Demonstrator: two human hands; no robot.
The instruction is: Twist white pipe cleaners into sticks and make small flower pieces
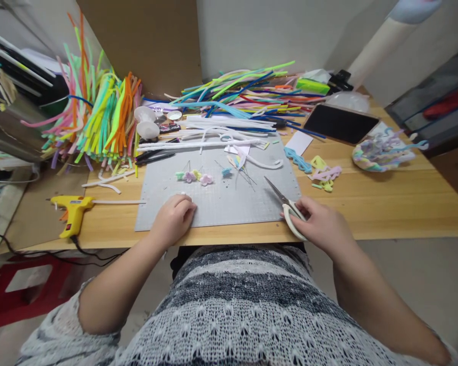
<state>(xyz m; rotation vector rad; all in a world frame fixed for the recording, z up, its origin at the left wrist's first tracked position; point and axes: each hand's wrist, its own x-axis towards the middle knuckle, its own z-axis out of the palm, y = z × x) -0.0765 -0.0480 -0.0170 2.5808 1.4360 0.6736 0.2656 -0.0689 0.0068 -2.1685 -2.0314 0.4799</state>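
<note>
My right hand (pixel 318 221) is closed round the white handles of a pair of scissors (pixel 278 192), whose blades point up and left over the right part of a grey cutting mat (pixel 232 208). Near the mat's lower left edge rests my left hand (pixel 175 216), fingers curled inward; whatever it may hold is hidden. Small pastel flowers on thin wires, among them a pink one (pixel 206 179) and a blue one (pixel 226 172), lie at the middle of the mat. White pipe cleaners (pixel 213 144) lie across its far edge.
A yellow glue gun (pixel 75 212) lies at the left, its cable hanging over the table edge. Colourful pipe cleaners (pixel 107 122) stand behind it, with more (pixel 244 94) piled at the back. At the right are a phone (pixel 341 123), twisted pieces (pixel 326 174) and a pastel bundle (pixel 381 152).
</note>
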